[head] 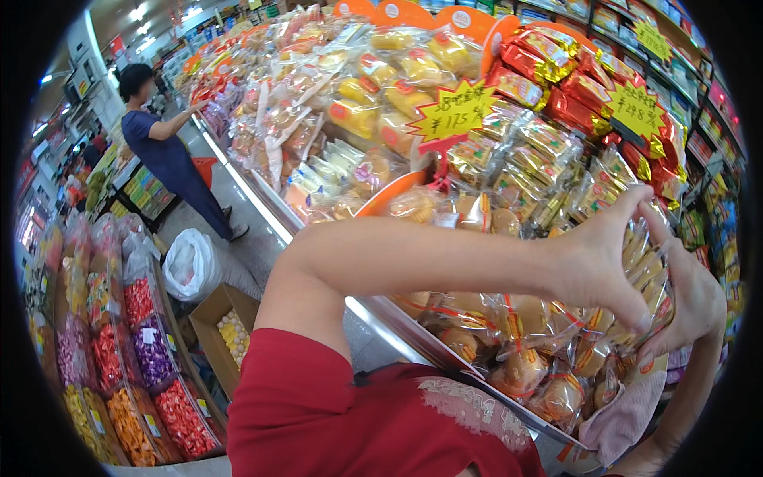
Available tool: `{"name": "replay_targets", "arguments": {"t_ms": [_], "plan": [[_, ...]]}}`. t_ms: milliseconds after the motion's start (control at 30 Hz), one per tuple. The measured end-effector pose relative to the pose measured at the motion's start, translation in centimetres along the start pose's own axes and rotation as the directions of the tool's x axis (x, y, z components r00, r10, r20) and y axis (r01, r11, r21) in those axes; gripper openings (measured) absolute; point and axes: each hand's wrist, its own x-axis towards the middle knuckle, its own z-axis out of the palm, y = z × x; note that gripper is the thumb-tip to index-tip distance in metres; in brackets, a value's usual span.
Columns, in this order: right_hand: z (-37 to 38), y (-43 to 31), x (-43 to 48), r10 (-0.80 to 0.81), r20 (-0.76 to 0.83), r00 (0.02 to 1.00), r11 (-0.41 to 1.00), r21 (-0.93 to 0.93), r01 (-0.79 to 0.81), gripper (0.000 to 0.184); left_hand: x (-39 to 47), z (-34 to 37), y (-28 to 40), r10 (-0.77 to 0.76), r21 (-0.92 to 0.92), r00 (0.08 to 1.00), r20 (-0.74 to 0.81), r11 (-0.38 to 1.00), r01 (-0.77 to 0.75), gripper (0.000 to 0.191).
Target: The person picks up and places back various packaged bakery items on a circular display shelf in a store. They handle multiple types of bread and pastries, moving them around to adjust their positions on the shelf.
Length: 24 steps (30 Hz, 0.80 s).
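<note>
Both my hands are at the far right of the display bin. My left hand [602, 262] reaches across from the left, and its thumb and fingers curve around a cluster of small clear-wrapped snack packets [647, 265]. From the other side, my right hand [694, 292] cups the same cluster, so the packets stand between the two palms. Similar gold-patterned packets [530, 161] lie in a heap just beyond. Below my left forearm are clear-bagged round buns or cakes [560, 396] with red and yellow print.
Red-and-gold wrapped packs [578, 89] rise behind yellow starburst price signs [456, 110]. A pink cloth [623, 417] hangs at the bin's near corner. Across the aisle stand candy bins [173, 411], a white sack [191, 265] and a carton of eggs [214, 334]. Another person [164, 140] reaches toward the bin.
</note>
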Motion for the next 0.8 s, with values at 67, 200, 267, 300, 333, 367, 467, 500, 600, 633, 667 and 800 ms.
{"name": "replay_targets", "arguments": {"t_ms": [67, 200, 267, 300, 333, 367, 467, 500, 600, 633, 667, 800], "plan": [[0.7, 2.3, 1.1, -0.006, -0.051, 0.999, 1.0, -0.022, 0.005, 0.145, 1.1, -1.1, -1.2, 0.04, 0.121, 0.997, -0.061, 0.992, -0.033, 0.123], [1.2, 3.8, -1.4, 0.26, -0.207, 0.943, 0.965, 0.04, -0.258, 0.127, 7.1, -0.8, -2.9, 0.058, 0.083, 0.992, 0.114, 0.994, -0.067, 0.127], [1.4, 4.3, -2.2, 0.257, -0.319, 0.912, 0.955, -0.064, -0.291, 0.12, 10.2, -0.7, -4.2, 0.104, 0.063, 0.976, 0.191, 0.991, -0.118, 0.13], [2.0, 5.9, -2.8, 0.207, -0.395, 0.895, 0.946, -0.153, -0.286, 0.119, 11.7, -0.7, -5.4, 0.114, -0.009, 0.969, 0.22, 0.993, -0.115, 0.131], [2.3, 6.3, -2.9, 0.235, -0.426, 0.874, 0.925, -0.178, -0.335, 0.117, 12.7, -0.6, -5.8, 0.127, -0.032, 0.959, 0.253, 0.992, -0.123, 0.132], [2.5, 6.8, -3.1, 0.257, -0.457, 0.851, 0.903, -0.201, -0.38, 0.116, 13.9, -0.5, -6.2, 0.139, -0.052, 0.949, 0.283, 0.99, -0.13, 0.133], [3.8, 9.8, -3.5, 0.213, -0.555, 0.804, 0.86, -0.284, -0.424, 0.104, 17.4, -0.9, -8.5, 0.181, 0.036, 0.928, 0.325, 0.978, -0.204, 0.134], [4.2, 10.8, -3.6, 0.211, -0.559, 0.802, 0.848, -0.303, -0.435, 0.105, 18.4, -1.1, -9.7, 0.188, 0.081, 0.923, 0.337, 0.97, -0.227, 0.134], [5.4, 13.7, -4.1, 0.334, -0.519, 0.787, 0.796, -0.292, -0.531, 0.11, 20.1, -0.6, -11.8, 0.106, -0.034, 0.935, 0.339, 0.994, -0.101, 0.137], [5.7, 14.3, -3.9, 0.381, -0.488, 0.786, 0.779, -0.288, -0.556, 0.112, 20.2, -0.9, -12.3, 0.078, 0.0, 0.942, 0.327, 0.997, -0.082, 0.134], [5.8, 14.9, -3.6, 0.424, -0.456, 0.783, 0.763, -0.287, -0.58, 0.114, 20.3, -1.2, -12.8, 0.049, 0.036, 0.949, 0.311, 0.997, -0.063, 0.132], [7.8, 18.2, -2.0, 0.607, -0.284, 0.743, 0.693, -0.268, -0.669, 0.12, 19.5, -1.5, -14.1, -0.043, 0.407, 0.993, 0.112, 0.913, -0.006, 0.118]]}}
